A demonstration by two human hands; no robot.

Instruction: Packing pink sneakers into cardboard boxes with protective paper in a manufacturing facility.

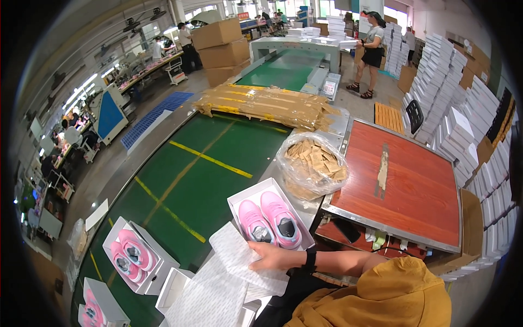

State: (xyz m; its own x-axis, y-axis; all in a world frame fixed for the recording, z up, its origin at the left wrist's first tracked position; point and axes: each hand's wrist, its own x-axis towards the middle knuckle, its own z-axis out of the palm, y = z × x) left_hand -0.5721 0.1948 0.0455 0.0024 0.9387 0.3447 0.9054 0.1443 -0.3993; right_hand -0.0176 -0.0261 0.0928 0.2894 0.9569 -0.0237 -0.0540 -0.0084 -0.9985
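Observation:
My right hand (272,257), a black band on its wrist, reaches in from the lower right. Its fingers are closed on a sheet of white patterned wrapping paper (231,242). Just beyond the fingers, an open white shoebox (239,197) holds a pair of pink sneakers (274,213) with dark and silvery stuffing inside. The paper overlaps the near left corner of that box. More patterned paper (210,297) spreads below, partly over another white box (170,291). My left hand is not in view.
Two open boxes with pink shoes, a middle one (159,267) and a nearer one (111,305), sit on the green conveyor belt (185,191). A plastic bag of brown paper pieces (313,163) stands beside a red-brown table (408,180). White boxes are stacked at right; a person (373,46) stands beyond.

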